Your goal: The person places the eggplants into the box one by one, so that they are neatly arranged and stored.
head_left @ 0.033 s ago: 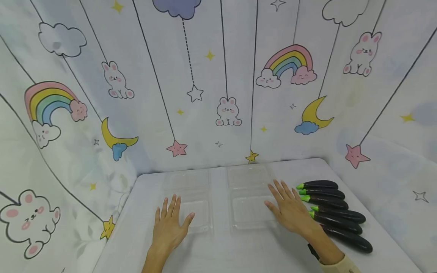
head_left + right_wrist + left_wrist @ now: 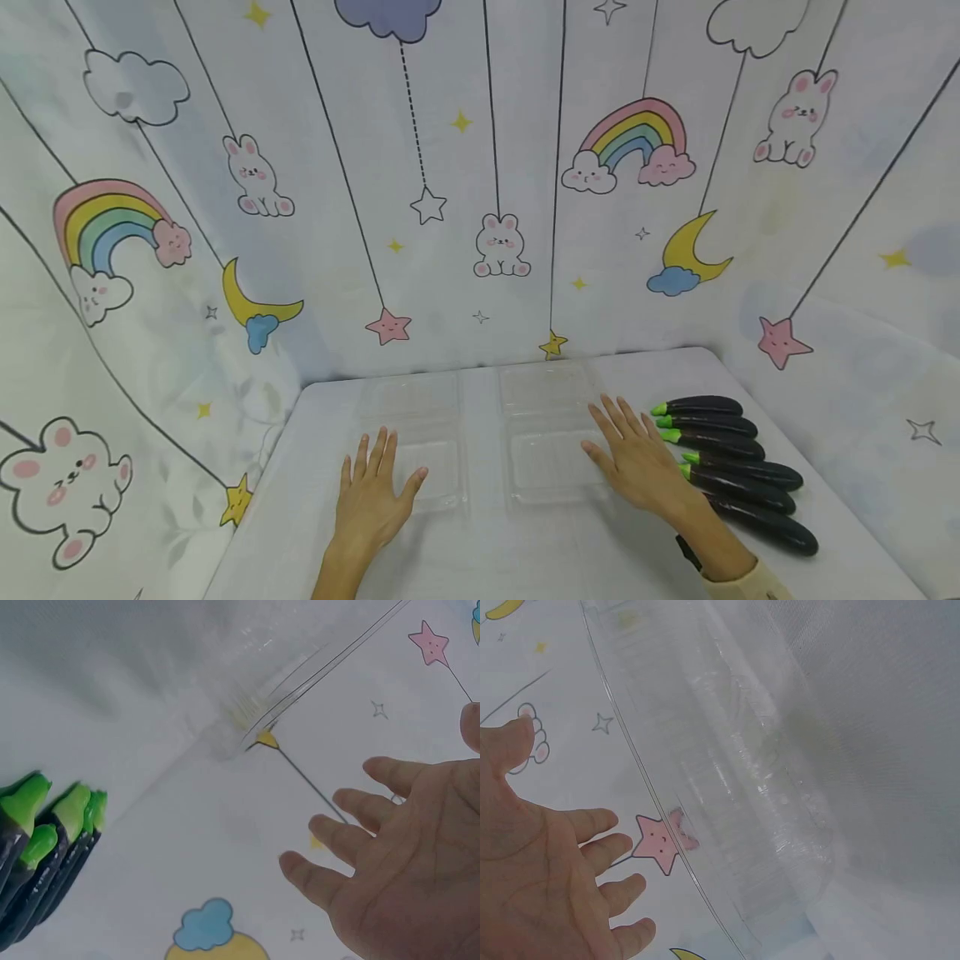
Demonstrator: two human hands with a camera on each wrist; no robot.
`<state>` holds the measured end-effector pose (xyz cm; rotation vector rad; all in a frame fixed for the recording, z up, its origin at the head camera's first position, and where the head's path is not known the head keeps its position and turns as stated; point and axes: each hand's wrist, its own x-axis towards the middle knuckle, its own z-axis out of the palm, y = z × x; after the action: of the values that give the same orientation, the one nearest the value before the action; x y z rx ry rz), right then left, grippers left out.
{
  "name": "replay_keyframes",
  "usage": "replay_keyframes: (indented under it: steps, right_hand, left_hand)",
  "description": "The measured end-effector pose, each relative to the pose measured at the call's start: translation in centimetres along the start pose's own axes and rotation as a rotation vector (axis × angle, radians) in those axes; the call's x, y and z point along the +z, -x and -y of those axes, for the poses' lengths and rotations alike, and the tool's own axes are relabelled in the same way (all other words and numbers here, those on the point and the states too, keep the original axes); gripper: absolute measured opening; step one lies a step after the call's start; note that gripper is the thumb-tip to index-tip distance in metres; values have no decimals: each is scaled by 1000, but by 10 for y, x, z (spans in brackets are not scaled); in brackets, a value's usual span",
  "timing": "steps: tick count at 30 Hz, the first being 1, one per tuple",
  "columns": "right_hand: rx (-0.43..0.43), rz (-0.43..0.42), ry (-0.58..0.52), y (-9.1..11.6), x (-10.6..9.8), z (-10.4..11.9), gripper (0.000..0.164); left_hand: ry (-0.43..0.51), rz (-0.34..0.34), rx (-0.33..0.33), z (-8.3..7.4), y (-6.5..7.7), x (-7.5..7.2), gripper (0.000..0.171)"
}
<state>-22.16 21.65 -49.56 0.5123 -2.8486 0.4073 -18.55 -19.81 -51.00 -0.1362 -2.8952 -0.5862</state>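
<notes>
My left hand [image 2: 372, 502] hovers with fingers spread beside the near left clear plastic container [image 2: 431, 471], holding nothing. In the left wrist view its palm [image 2: 540, 877] shows bare, and a clear container wall [image 2: 727, 765] stands past the fingertips. My right hand [image 2: 639, 467] is likewise spread, its fingertips overlapping the right edge of the near right clear container [image 2: 555, 462]. To its right lie several dark eggplants [image 2: 738, 487] with bright green stem ends, in a slanting row. The right forearm partly covers the nearest of them. Nothing is between the fingers in the right wrist view.
Two more clear containers, the far left one [image 2: 416, 393] and the far right one [image 2: 546, 387], stand behind the near pair. The white table [image 2: 495, 558] ends at a patterned cloth [image 2: 450, 275] that rises behind it and along both sides.
</notes>
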Motion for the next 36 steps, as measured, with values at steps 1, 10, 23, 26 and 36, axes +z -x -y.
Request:
replay_keyframes:
  steps: [1, 10, 23, 26, 36]
  right_hand:
    - [-4, -6, -1, 0, 0, 0, 67]
    - [0, -4, -2, 2, -1, -3, 67]
    - [22, 20, -24, 6, -1, -5, 69]
    - [28, 21, -29, 8, -3, -4, 69]
    - [51, 9, -41, 16, -6, -7, 67]
  left_hand:
    - [3, -2, 1, 0, 0, 0, 87]
    - [28, -54, 26, 2, 3, 5, 86]
    - [17, -5, -1, -5, 2, -2, 85]
    - [20, -11, 4, -6, 2, 0, 85]
    - [41, -69, 49, -11, 1, 9, 87]
